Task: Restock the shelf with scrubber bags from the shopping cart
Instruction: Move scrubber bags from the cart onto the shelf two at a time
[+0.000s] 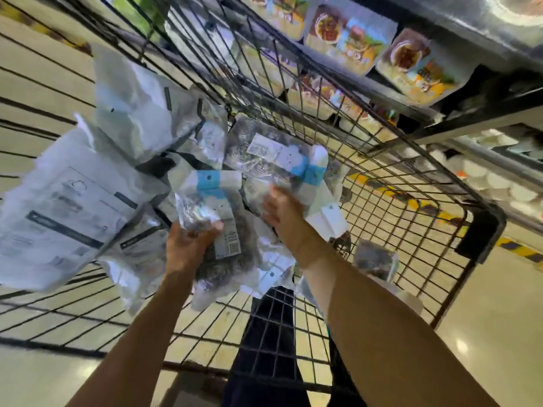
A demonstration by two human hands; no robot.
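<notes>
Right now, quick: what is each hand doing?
Left hand: grips a scrubber bag.
Right hand: at another bag; blurred, so its grip cannot be told.

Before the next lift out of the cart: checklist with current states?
1. Left hand grip on a scrubber bag: ok, fingers are curled round its lower end.
2. Right hand grip on a second bag: not ok, fingers look straight and only reach onto the pile.
3. Stock left in the shopping cart: ok, more scrubber bags in view.
4. White mailer bags clear of the held bag: not ok, they crowd its left side.
5. Free slot on the shelf: cannot tell, only food pouches show.
</notes>
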